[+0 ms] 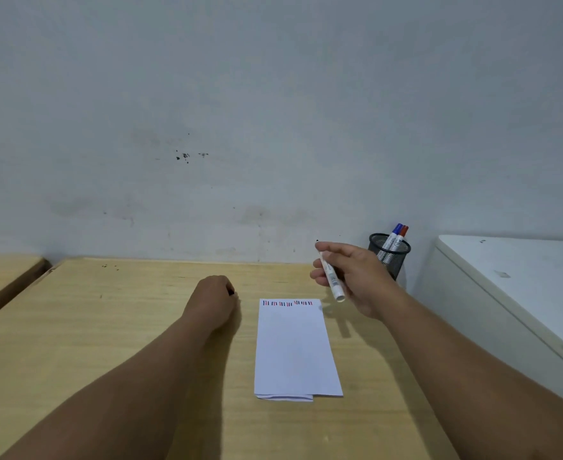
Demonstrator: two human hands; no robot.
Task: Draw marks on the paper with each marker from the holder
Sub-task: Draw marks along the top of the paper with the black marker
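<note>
A folded white paper [295, 350] lies on the wooden table [107, 343], with a row of short blue, red and black marks along its far edge. My right hand [353, 277] hovers above the paper's far right corner and holds an uncapped white marker [331, 280], black tip pointing up and away. My left hand [212, 302] rests closed on the table left of the paper, a small black piece, probably the cap, showing at its fingers. A black mesh holder [393, 260] stands behind my right hand with a blue-capped marker [393, 234] and a red-capped marker [401, 237] in it.
A pale wall rises right behind the table. A white cabinet or appliance [512, 293] stands close on the right. A second wooden surface [4, 273] sits at the far left, separated by a gap.
</note>
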